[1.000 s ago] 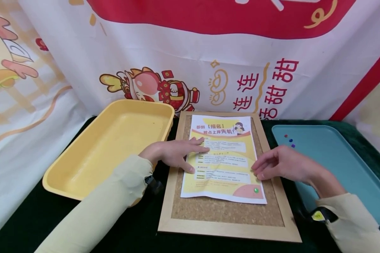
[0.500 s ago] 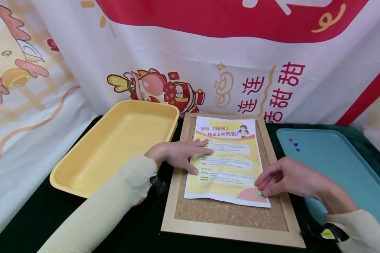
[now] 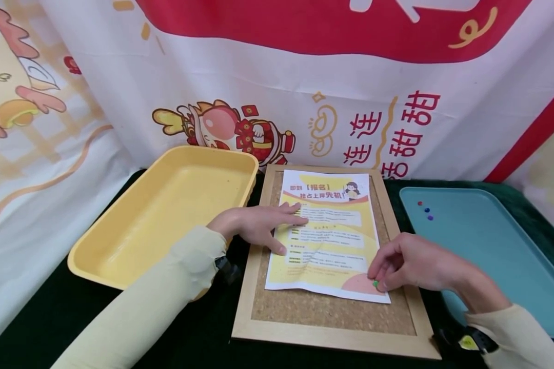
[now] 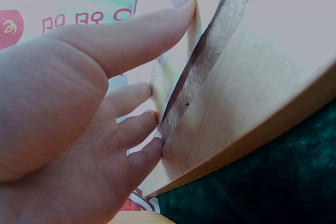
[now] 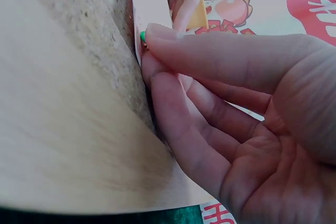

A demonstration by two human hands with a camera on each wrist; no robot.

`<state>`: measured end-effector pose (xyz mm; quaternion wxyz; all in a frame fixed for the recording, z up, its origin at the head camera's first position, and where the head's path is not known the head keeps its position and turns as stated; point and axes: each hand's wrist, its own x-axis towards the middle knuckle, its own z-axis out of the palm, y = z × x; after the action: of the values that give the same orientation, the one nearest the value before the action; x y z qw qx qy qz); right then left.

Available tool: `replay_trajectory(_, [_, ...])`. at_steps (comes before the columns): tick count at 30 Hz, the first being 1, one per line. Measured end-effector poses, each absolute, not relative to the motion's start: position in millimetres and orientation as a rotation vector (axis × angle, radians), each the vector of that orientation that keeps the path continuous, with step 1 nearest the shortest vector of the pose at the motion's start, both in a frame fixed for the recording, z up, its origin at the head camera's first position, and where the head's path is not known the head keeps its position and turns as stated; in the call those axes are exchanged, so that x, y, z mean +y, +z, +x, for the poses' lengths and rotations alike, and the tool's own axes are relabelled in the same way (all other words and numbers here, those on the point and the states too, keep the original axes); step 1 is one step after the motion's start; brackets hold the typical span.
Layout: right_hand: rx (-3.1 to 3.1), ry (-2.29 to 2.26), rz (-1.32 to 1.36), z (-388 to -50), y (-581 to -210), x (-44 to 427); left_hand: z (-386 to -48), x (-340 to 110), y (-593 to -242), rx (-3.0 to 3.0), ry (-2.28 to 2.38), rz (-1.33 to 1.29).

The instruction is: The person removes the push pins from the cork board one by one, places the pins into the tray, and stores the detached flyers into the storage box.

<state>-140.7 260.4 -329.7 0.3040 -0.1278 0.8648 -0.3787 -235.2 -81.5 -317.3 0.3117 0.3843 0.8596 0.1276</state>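
Observation:
A yellow printed flyer (image 3: 325, 261) lies on a wood-framed cork board (image 3: 332, 313). My left hand (image 3: 254, 225) rests on the flyer's left side with fingers spread; in the left wrist view its fingertips touch the sheet near its edge. At the flyer's lower right corner, my right hand (image 3: 411, 261) pinches a small green pushpin (image 3: 375, 283) between thumb and index finger. The right wrist view shows the green head (image 5: 143, 36) at the thumb tip, close against the paper. Whether its point is in the cork is hidden.
To the left stands a deep yellow tray (image 3: 166, 205). A flat blue tray (image 3: 471, 230) on the right holds a few small red and blue pins (image 3: 427, 210) near its far left corner. Dark green cloth (image 3: 189, 338) covers the table, and a printed curtain (image 3: 258, 66) hangs behind.
My right hand has moved from the flyer's right edge down to its lower right corner and now pinches the green pushpin there. The left hand stays on the flyer.

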Motion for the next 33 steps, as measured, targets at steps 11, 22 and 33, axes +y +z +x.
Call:
replay_trajectory(11, [2.34,-0.931,-0.355,-138.4,-332.4,264.7,-237.0,-73.8,-318.3,2.25,0.329,1.029])
replay_trajectory(22, [2.337,-0.932,-0.434,-138.8,-332.6,260.7,-235.9,-77.0,-317.8,2.259,0.331,1.012])
replay_trajectory(33, [2.286,-1.005,-0.453,-142.1,-333.5,258.1,-233.7,-80.7,-316.3,2.271,0.347,0.992])
